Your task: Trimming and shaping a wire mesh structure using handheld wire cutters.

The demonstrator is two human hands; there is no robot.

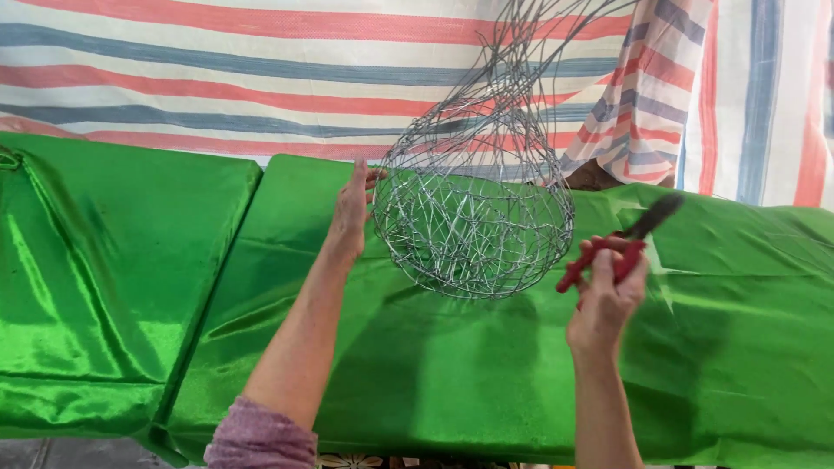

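A round basket of woven silver wire [473,217] hangs above a table draped in shiny green cloth [452,373]; its wires run up out of the top of the picture. My left hand [352,213] rests flat against the basket's left side. My right hand [604,300] is just to the right of the basket and grips a pair of red-handled pliers [621,247], whose dark jaws point up and to the right, away from the wire.
A second green-covered surface [104,260] adjoins on the left, with a seam between the two. Behind hangs a tarpaulin striped in red, blue and white [261,78]. A fold of it drops at the right [643,95].
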